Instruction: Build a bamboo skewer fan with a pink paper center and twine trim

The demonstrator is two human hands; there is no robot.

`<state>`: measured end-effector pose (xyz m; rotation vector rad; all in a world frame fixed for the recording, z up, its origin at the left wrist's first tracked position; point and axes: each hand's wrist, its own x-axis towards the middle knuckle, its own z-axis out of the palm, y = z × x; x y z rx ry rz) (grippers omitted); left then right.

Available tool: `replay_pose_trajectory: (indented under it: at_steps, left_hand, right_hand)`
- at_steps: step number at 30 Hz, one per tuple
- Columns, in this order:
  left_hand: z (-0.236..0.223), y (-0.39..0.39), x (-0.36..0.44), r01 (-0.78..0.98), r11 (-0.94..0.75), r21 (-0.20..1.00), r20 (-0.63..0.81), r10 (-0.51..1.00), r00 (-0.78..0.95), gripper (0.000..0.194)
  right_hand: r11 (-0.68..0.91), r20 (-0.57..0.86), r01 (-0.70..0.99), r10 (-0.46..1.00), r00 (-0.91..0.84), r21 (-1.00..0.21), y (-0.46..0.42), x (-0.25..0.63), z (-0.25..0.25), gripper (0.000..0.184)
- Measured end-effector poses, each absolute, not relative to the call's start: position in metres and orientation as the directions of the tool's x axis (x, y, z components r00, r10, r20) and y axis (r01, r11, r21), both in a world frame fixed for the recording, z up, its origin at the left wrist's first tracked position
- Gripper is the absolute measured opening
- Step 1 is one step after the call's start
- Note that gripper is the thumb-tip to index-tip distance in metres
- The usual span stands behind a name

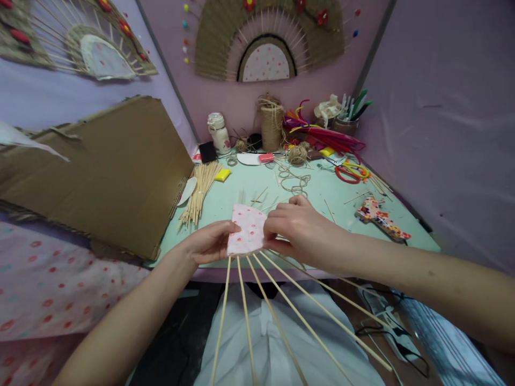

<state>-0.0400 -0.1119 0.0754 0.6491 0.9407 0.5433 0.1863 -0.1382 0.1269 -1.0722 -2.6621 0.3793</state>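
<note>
My left hand (211,242) pinches the left edge of a fan base (248,230) covered in pink dotted fabric, thumb on top and fingers beneath. On its other side, my right hand (300,231) closes over the right edge with bent fingers, hiding that part. Several thin wooden sticks (246,321) spread from the base's curved edge toward my lap. I hold the piece just above the table's front edge.
A pale green table (317,209) carries a bundle of sticks (200,193), twine spool (271,124), scissors (348,174), glue gun (380,217) and white bottle (218,133). Cardboard (96,177) stands left. A finished fan (267,63) hangs behind. A power strip (388,324) lies below right.
</note>
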Motion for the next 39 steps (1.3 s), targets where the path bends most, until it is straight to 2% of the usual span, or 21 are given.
replay_pose_trajectory:
  at_steps: [5,11,13,16,19,21,23,25,27,30,33,35,37,39]
  left_hand:
    - [0.079,-0.110,-0.040,-0.155,0.707,0.690,-0.546,0.649,0.530,0.035]
    - [0.077,-0.111,-0.039,-0.127,0.696,0.707,-0.555,0.656,0.512,0.040]
    - [0.075,-0.109,-0.043,-0.118,0.694,0.710,-0.565,0.663,0.491,0.040]
    - [0.080,-0.102,-0.058,-0.123,0.664,0.738,-0.564,0.706,0.429,0.033]
    - [0.092,-0.093,-0.082,-0.121,0.626,0.771,-0.550,0.749,0.370,0.028]
    - [0.102,-0.090,-0.098,-0.143,0.576,0.805,-0.518,0.800,0.303,0.034]
    - [0.110,-0.088,-0.109,-0.169,0.512,0.842,-0.472,0.851,0.230,0.043]
    - [0.117,-0.089,-0.116,-0.183,0.464,0.867,-0.433,0.882,0.188,0.051]
    - [0.120,-0.091,-0.118,-0.197,0.435,0.879,-0.405,0.897,0.176,0.056]
    - [0.119,-0.094,-0.113,-0.226,0.405,0.886,-0.367,0.910,0.191,0.060]
    - [0.112,-0.095,-0.105,-0.249,0.407,0.879,-0.352,0.905,0.237,0.063]
    - [0.105,-0.096,-0.103,-0.268,0.422,0.866,-0.365,0.900,0.238,0.063]
    - [0.097,-0.095,-0.105,-0.282,0.436,0.855,-0.392,0.898,0.200,0.062]
    - [0.090,-0.095,-0.111,-0.281,0.451,0.847,-0.420,0.892,0.166,0.060]
  right_hand:
    - [0.692,0.161,0.603,0.699,-0.697,-0.396,-0.137,0.193,0.130,0.013]
    - [0.720,0.150,0.620,0.682,-0.716,-0.311,-0.137,0.188,0.122,0.017]
    - [0.719,0.174,0.613,0.684,-0.708,-0.328,-0.136,0.190,0.125,0.018]
    - [0.665,0.284,0.584,0.737,-0.613,-0.466,-0.134,0.209,0.137,0.017]
    - [0.541,0.402,0.560,0.841,-0.362,-0.628,-0.130,0.240,0.140,0.020]
    - [0.431,0.412,0.544,0.896,-0.165,-0.720,-0.124,0.260,0.128,0.024]
    - [0.355,0.376,0.488,0.925,-0.058,-0.798,-0.118,0.271,0.106,0.026]
    - [0.318,0.297,0.450,0.947,-0.118,-0.834,-0.112,0.270,0.082,0.029]
    - [0.340,0.233,0.419,0.930,-0.285,-0.842,-0.110,0.258,0.063,0.036]
    - [0.420,0.166,0.384,0.823,-0.544,-0.822,-0.112,0.229,0.047,0.067]
    - [0.432,0.129,0.334,0.751,-0.647,-0.838,-0.114,0.201,0.036,0.087]
    - [0.400,0.106,0.275,0.710,-0.696,-0.874,-0.114,0.189,0.027,0.081]
    - [0.347,0.036,0.263,0.661,-0.750,-0.900,-0.115,0.185,0.021,0.059]
    - [0.309,-0.056,0.322,0.639,-0.767,-0.895,-0.117,0.189,0.019,0.037]
